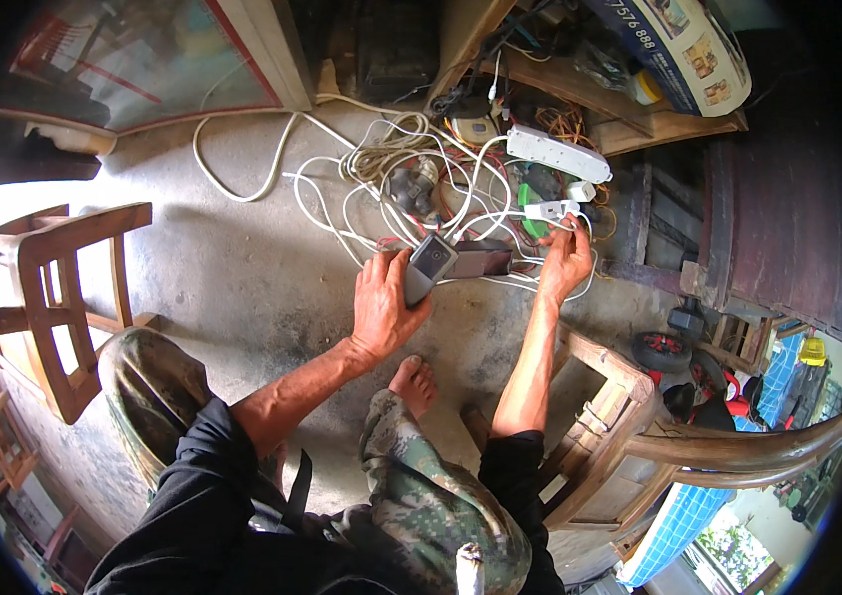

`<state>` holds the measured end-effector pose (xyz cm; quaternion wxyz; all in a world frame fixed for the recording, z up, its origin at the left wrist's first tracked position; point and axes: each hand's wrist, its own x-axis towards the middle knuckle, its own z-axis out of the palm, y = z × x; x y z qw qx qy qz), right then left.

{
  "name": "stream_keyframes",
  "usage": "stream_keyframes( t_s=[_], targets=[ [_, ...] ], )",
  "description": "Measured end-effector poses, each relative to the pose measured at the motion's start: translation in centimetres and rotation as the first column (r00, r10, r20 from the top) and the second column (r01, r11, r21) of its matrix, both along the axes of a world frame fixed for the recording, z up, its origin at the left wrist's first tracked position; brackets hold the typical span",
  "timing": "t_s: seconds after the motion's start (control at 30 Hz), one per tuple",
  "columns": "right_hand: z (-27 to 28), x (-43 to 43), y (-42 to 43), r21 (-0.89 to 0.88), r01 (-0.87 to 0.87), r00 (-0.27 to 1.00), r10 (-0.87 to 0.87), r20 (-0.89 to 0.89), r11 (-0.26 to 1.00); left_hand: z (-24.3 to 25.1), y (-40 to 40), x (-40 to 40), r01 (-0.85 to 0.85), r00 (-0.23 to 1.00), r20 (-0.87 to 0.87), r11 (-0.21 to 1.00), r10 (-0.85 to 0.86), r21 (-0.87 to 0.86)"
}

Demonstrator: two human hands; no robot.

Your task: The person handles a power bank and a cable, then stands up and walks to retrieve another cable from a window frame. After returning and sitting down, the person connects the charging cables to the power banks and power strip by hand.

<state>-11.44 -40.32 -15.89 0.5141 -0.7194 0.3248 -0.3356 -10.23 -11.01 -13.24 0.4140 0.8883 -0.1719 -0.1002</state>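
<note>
My left hand [389,309] grips a dark grey box-shaped device [430,266], possibly a power bank, just above the concrete floor. Beside it lies a dark, glossy rectangular box [477,259]. My right hand [568,256] has its fingertips on a white plug or adapter [551,210] with a white cable, over a green object [532,212]. A small white charger [581,191] is close by. A long white power strip [559,154] lies beyond it. Coiled white cables [391,152] tangle around a dark motor-like part [413,187].
A wooden shelf [614,123] with wires and a printed box stands ahead on the right. Wooden chairs [82,297] are at left, another wooden chair [607,416] at right. A framed glass panel [146,67] leans at upper left. My bare foot [415,387] rests on the floor.
</note>
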Motion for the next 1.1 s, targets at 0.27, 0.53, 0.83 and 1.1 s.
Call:
stream_keyframes(
  t_s=[0.27,0.53,0.83,1.1],
  targets=[
    [0.3,0.3,-1.0,-0.119,-0.068,0.994,0.057,-0.090,0.991,0.7,-1.0,1.6,-0.017,0.998,0.059,1.000,0.018,-0.019],
    [0.9,0.6,-1.1,-0.135,-0.101,0.984,0.080,-0.157,0.986,0.7,-1.1,2.2,-0.013,1.000,0.026,1.000,0.013,-0.014],
    [1.3,0.6,-1.1,-0.208,-0.193,0.972,0.158,-0.174,0.959,-0.3,-0.5,2.2,-0.017,1.000,0.017,1.000,0.016,0.012],
    [1.5,0.9,-1.0,-0.164,-0.153,0.968,0.114,-0.222,0.975,-0.8,-0.6,2.0,-0.009,1.000,0.006,1.000,0.009,-0.008]
  ],
)
